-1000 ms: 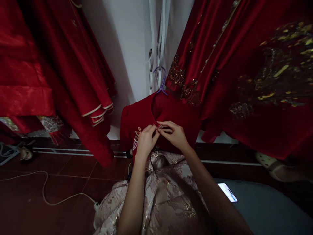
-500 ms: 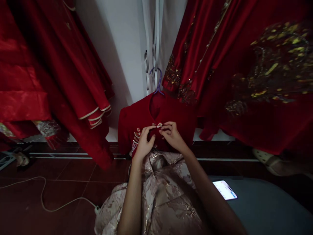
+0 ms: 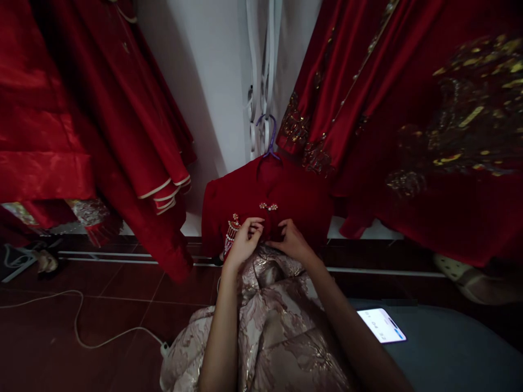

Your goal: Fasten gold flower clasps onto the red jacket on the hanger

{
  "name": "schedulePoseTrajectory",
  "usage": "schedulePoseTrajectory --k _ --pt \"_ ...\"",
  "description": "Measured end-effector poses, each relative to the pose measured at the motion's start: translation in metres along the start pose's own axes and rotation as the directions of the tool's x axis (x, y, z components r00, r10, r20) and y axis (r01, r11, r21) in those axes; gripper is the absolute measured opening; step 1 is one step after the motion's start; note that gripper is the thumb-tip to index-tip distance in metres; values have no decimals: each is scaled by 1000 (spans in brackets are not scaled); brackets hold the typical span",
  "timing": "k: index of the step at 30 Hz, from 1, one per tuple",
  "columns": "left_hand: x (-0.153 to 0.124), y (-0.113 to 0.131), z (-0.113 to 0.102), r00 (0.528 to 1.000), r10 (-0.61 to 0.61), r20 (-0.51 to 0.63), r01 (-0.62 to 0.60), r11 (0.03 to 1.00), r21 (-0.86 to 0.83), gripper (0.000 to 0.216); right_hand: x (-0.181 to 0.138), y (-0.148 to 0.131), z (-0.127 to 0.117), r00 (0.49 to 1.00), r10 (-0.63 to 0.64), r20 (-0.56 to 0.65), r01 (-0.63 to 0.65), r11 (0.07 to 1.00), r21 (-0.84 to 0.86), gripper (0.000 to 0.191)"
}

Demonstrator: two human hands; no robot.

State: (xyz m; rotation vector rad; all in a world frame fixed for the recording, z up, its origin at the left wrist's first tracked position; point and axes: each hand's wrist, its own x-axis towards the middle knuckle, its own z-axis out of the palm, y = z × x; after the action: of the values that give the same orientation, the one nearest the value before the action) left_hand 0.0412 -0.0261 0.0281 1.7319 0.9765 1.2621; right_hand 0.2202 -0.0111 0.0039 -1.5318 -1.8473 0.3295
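A red jacket (image 3: 302,204) hangs on a purple hanger (image 3: 272,139) in front of me. A beaded clasp (image 3: 268,207) sits at its chest, above both hands. My left hand (image 3: 246,242) is at the left of the front opening below the clasp, its thumb and fingers drawn together on the cloth. Across the opening, my right hand (image 3: 295,240) lies against the jacket with thumb and forefinger apart. Beside my left hand is a beaded tassel ornament (image 3: 231,231). Shiny patterned brocade fabric (image 3: 281,321) spreads below the jacket, under my forearms.
Red garments (image 3: 151,125) hang at left, and sequinned red garments (image 3: 368,98) at right. A lit phone (image 3: 382,325) rests on a grey-blue padded surface (image 3: 453,343). A white cable (image 3: 118,335) crosses the tiled floor. A pale clog (image 3: 457,275) is at right.
Both hands have left the beaded clasp and moved down the jacket front, slightly apart from each other. The clasp is now fully visible. The whole view has shifted a little.
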Motion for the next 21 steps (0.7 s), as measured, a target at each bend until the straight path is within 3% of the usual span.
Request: schedulePoseTrajectory --k 3,9,11,15,18,21 --pt "-3 1 -9 998 54 -44 -47 988 149 26 -7 0 23 996 25 -88 -32 996 -82 62" --pt "-13 -11 -7 985 111 -130 -37 883 468 64 -6 10 38 973 100 -208 -112 993 -47 27" --pt "-13 -13 -7 982 99 -160 -7 869 494 54 1 19 32 978 151 -142 -140 987 84 23" --pt "-10 3 -15 973 19 -230 69 927 369 13 13 37 15 968 192 164 -243 885 396 21" --pt "-9 26 -12 957 67 -282 5 969 248 16 14 39 12 959 184 216 -267 844 466 23" --pt "-10 35 5 983 107 -149 -72 973 221 22 10 34 17 948 156 278 -293 768 569 26"
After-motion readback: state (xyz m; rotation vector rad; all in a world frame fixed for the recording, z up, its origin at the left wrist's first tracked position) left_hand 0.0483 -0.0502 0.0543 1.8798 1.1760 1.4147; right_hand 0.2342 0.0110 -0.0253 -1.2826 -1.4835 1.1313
